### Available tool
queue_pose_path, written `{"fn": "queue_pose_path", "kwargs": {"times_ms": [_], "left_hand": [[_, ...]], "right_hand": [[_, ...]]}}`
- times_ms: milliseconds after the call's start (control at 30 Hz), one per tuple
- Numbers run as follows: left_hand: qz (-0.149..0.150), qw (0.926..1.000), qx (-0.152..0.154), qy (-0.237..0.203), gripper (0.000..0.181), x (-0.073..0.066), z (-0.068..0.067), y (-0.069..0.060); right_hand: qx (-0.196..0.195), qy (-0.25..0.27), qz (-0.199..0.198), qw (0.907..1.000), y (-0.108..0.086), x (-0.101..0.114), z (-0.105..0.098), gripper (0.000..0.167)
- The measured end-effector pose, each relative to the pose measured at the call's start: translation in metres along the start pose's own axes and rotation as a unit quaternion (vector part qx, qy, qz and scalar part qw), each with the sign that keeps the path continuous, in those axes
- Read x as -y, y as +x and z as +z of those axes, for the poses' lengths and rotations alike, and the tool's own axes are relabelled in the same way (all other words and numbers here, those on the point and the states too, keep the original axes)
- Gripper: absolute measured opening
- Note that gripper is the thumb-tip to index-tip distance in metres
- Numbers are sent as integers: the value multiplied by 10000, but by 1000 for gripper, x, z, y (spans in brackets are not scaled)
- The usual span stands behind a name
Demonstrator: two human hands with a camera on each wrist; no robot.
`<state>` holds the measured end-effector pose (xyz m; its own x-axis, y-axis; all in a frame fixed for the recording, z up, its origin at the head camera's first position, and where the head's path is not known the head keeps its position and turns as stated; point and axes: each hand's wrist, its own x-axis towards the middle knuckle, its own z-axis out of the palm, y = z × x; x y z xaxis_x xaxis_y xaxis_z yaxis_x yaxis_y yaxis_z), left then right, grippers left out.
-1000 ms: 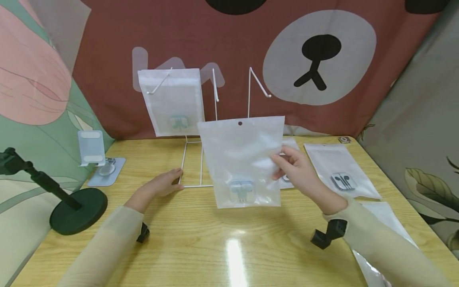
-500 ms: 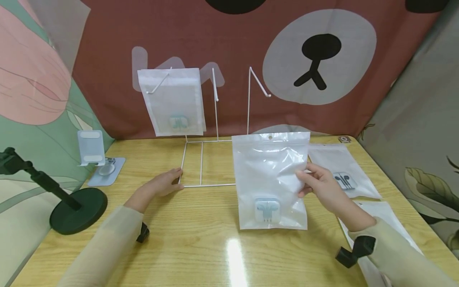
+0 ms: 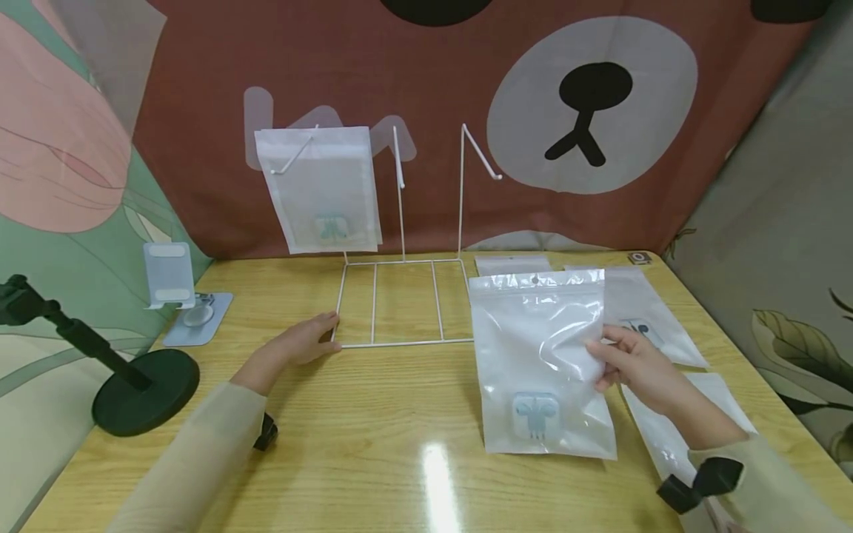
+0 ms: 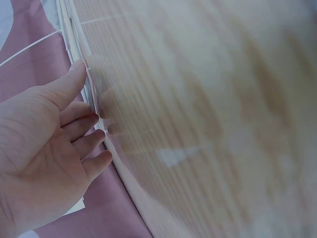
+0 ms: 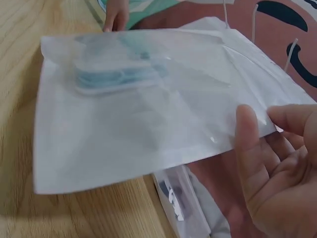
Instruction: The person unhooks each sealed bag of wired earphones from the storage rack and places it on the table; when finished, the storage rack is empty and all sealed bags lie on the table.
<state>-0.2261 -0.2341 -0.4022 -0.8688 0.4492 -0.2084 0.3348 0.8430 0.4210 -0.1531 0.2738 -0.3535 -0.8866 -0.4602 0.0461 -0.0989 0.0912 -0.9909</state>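
Observation:
My right hand (image 3: 643,366) pinches the right edge of a white zip bag (image 3: 540,333) with a hang hole. The bag is held up in front of me, its boxed earphones (image 3: 536,416) showing near the bottom. In the right wrist view, the thumb and index finger grip the bag's edge. On the left, my left hand (image 3: 300,342) holds the front-left corner of a white wire display rack (image 3: 393,343). Its fingers are bent against the wire in the left wrist view. White bags (image 3: 320,192) hang from the rack's left hook; the middle and right hooks carry nothing.
More bags lie on the right: a white bag (image 3: 660,314) with earphones, a nearer bag (image 3: 716,392) partly under the right arm, and one (image 3: 513,264) behind the held bag. A blue phone stand (image 3: 169,274) and a black round-based stand (image 3: 146,392) are at left.
My right hand has carried the bag right, downward and toward me, away from the rack, and the bag's front has turned more toward me. The left hand stays at the rack's corner.

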Motion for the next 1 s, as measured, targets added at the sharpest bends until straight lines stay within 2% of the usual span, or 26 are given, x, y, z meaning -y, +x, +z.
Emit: {"fn": "queue_pose_path", "kwargs": {"times_ms": [167,367,600,800,1000], "left_hand": [[98,9999,-50,18,64,1,1,1],[97,9999,-71,-11,63,2,1,1],[102,9999,-3,76,65,1,1,1],[130,9998,-63,129,63,0,0,0],[70,10000,-29,36,63,0,-2,0]], "right_hand": [[501,-212,244,9982,-7,-4,-14,17],[1050,-499,552,9917,-14,-8,-27,20],[1707,-628,1083,9773,-21,-14,-35,27],[1757,-1178,1638,9635,-28,-20,-34,30],[1937,-1434,1816,9534,-33,-26,-35,35]]}}
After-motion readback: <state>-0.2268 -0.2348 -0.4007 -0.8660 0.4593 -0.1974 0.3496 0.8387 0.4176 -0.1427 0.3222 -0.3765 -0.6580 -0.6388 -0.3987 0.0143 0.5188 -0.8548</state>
